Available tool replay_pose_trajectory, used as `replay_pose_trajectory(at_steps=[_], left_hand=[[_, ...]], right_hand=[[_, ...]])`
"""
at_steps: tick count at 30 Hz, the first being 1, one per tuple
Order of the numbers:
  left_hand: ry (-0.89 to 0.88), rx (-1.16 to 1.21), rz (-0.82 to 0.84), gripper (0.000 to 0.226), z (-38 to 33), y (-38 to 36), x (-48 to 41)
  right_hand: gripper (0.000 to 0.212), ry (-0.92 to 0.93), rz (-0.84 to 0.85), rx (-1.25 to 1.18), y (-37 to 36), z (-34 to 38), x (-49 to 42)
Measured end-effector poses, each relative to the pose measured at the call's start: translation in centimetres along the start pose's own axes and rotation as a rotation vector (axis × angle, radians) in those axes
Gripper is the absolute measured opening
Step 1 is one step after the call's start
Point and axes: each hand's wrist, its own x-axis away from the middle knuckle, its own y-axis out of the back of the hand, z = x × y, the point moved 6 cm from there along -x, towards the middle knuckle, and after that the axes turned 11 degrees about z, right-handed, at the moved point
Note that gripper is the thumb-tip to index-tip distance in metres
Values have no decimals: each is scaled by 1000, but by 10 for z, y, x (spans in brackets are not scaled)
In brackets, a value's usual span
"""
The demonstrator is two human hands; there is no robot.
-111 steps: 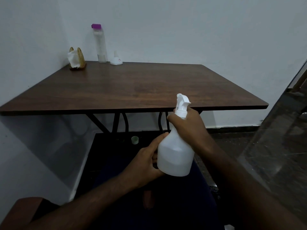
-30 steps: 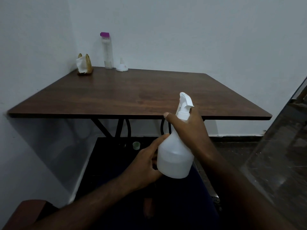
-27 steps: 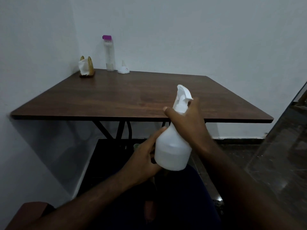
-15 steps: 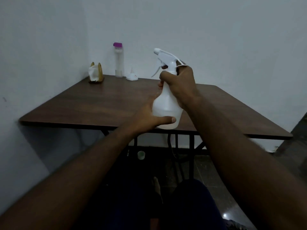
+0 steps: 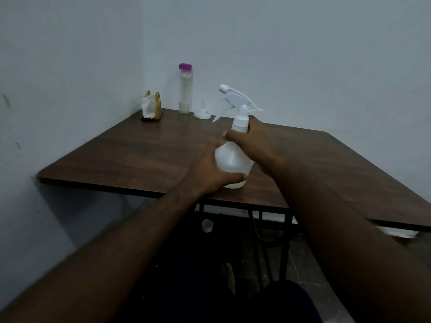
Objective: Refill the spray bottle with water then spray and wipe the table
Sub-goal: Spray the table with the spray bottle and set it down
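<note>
A white spray bottle (image 5: 233,159) stands upright near the front edge of the dark wooden table (image 5: 144,157), its trigger head pointing left. My left hand (image 5: 210,170) grips the bottle's round body from the left, thumb across its lower front. My right hand (image 5: 254,141) grips the bottle's neck just under the screw collar. At the back of the table stands a tall clear water bottle (image 5: 185,89) with a purple cap, and beside it lies a small white funnel (image 5: 202,111).
A holder with white napkins (image 5: 151,106) sits in the table's back left corner against the wall. Walls close the table at the left and back. Under the table are black metal legs (image 5: 270,241) and a small pale cup (image 5: 207,225) on the floor.
Both hands have carried the spray bottle up from my lap and forward, and now it stands on the table near the front edge. The camera has moved closer to the table.
</note>
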Motion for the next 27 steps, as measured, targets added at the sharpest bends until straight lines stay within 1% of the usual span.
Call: replay_pose_trajectory(at_steps=[3, 5, 8, 12, 14, 16, 17, 19, 21, 24, 27], left_hand=[[2, 31, -1, 92, 0, -2, 2], [16, 72, 28, 95, 0, -3, 2], [36, 89, 107, 107, 6, -6, -1], [78, 42, 216, 125, 15, -5, -8], [106, 49, 313, 124, 19, -1, -11], [118, 160, 414, 117, 26, 1, -14], [126, 244, 438, 112, 29, 2, -16], [155, 350, 419, 97, 36, 7, -24], [199, 348, 346, 81, 44, 15, -39], [277, 317, 276, 66, 52, 20, -67], [302, 238, 242, 49, 60, 18, -101]], right_hand=[[31, -49, 57, 89, -6, -14, 6], [37, -67, 103, 121, -10, -22, 8], [49, -8, 171, 127, -15, -28, 10], [56, 75, 280, 107, -18, -31, 14], [64, 65, 276, 127, -17, -33, 14], [66, 46, 208, 183, -12, -32, 13], [65, 31, 183, 213, -10, -32, 11], [66, 10, 159, 237, -4, -30, 2], [68, 10, 148, 260, 3, -27, -14], [66, 22, 120, 305, 16, -23, -51], [76, 1, 82, 302, 30, -29, -99]])
